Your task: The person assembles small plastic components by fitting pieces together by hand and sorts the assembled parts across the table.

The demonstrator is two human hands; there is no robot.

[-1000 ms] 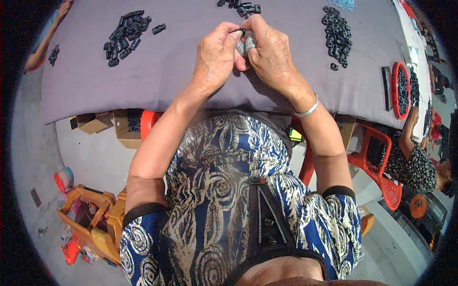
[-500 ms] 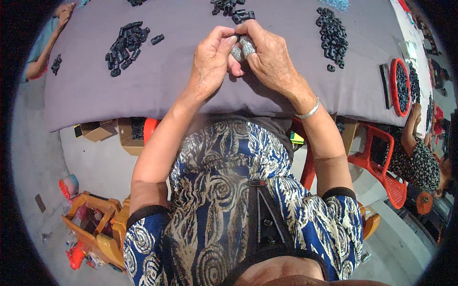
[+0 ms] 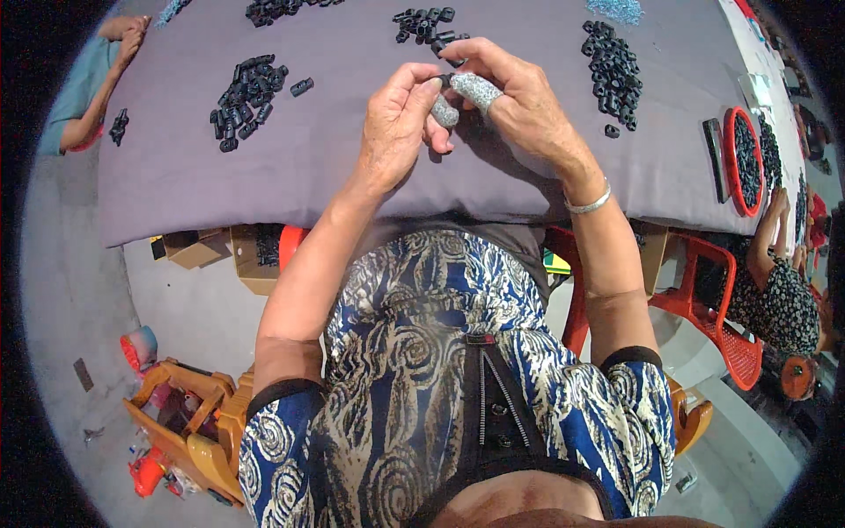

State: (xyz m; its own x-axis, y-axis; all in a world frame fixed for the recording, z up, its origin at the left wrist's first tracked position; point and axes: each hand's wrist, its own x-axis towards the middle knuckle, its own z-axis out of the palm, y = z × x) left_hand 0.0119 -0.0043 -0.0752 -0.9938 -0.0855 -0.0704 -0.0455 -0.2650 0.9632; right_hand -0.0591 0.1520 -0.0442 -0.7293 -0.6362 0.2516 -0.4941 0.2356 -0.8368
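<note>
Above the near part of the cloth-covered table, my left hand (image 3: pixel 398 123) pinches a small black plastic piece (image 3: pixel 444 80) between thumb and fingertips. The piece is mostly hidden by the fingers. My right hand (image 3: pixel 526 104) is close beside it, a digit in a grey speckled wrap (image 3: pixel 476 90) touching or nearly touching the piece. Its forefinger is raised and stands apart from that digit. Another grey speckled wrap (image 3: pixel 444 112) shows under my left thumb. Just beyond my fingers lies a pile of black cylindrical parts (image 3: pixel 424 26).
More black parts form a pile on the left (image 3: pixel 246 99) and a long pile on the right (image 3: pixel 613 75). A red-rimmed basket (image 3: pixel 730 158) of black parts stands at the right edge. Other people's arms (image 3: pixel 104 84) rest at the far left. Red chairs (image 3: pixel 729 339) and cardboard boxes (image 3: pixel 255 280) stand below.
The view has shifted slightly, so the left pile appears farther right and lower. My right forefinger and wrapped digit have spread apart, while my left hand keeps its pinch.
</note>
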